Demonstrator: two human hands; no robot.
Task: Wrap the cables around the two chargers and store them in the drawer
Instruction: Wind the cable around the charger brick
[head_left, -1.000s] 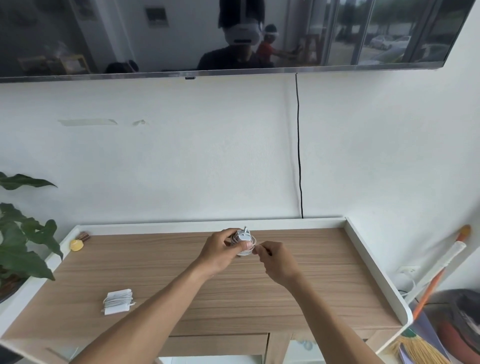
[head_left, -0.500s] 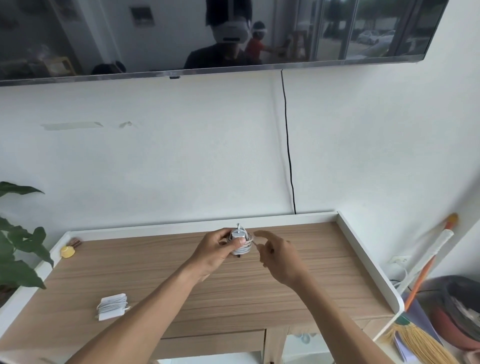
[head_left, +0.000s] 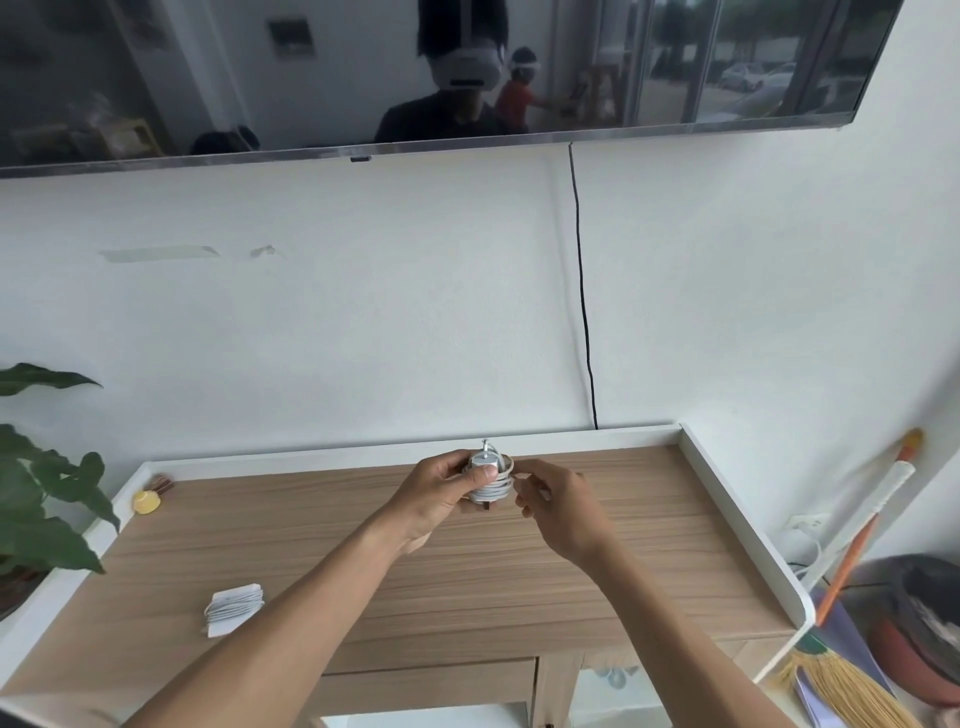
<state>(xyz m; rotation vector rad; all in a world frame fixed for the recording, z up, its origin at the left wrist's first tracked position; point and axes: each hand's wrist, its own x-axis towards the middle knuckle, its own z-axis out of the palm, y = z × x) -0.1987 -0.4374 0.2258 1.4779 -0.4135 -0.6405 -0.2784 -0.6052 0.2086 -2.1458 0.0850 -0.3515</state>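
My left hand (head_left: 434, 496) grips a white charger (head_left: 487, 479) above the back middle of the wooden desk (head_left: 467, 566), thumb pressed on its top, prongs pointing up. White cable is wound round its body in several turns. My right hand (head_left: 558, 506) pinches the loose end of that cable right beside the charger. A second white charger (head_left: 232, 608), with its cable wound around it, lies on the desk at the front left. The drawer front (head_left: 431, 686) shows closed under the desk top.
A white raised rim (head_left: 737, 519) borders the desk's back and sides. A small yellow object (head_left: 146, 501) sits at the back left corner. Plant leaves (head_left: 36, 499) overhang the left side. A broom (head_left: 852, 561) leans at the right, beside a wall socket (head_left: 808, 522).
My right hand has carried the cable end round the charger and drawn in close beside it. The charger now stands with prongs up. The other charger has not moved.
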